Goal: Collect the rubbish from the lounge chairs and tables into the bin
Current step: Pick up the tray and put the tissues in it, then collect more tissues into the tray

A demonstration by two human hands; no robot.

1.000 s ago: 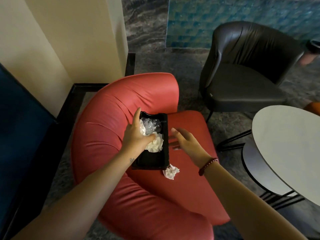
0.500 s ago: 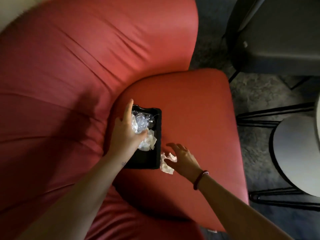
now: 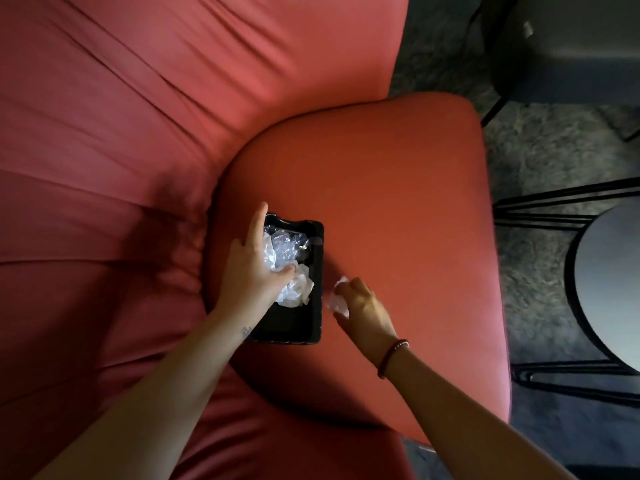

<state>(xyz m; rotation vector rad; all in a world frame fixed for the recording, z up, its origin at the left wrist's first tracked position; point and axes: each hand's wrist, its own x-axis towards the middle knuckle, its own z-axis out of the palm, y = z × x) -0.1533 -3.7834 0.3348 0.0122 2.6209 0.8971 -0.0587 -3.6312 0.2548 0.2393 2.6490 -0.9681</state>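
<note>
A black plastic tray (image 3: 313,306) lies on the seat of a red lounge chair (image 3: 398,202). It holds crumpled clear plastic (image 3: 285,242) and a crumpled white tissue (image 3: 299,289). My left hand (image 3: 254,268) grips the tray's left rim, thumb pressing the rubbish inside, forefinger stretched along the edge. Just right of the tray, my right hand (image 3: 363,306) curls its fingers round a small crumpled white paper ball (image 3: 337,301) on the seat.
The red chair's backrest (image 3: 138,133) fills the left. A dark chair (image 3: 571,46) stands at top right on grey carpet (image 3: 540,168). A round grey table (image 3: 609,278) on black wire legs is at the right edge.
The camera has come closer and looks straight down on the seat. My right hand has reached the paper ball and closed its fingers on it. My left hand keeps its hold on the tray.
</note>
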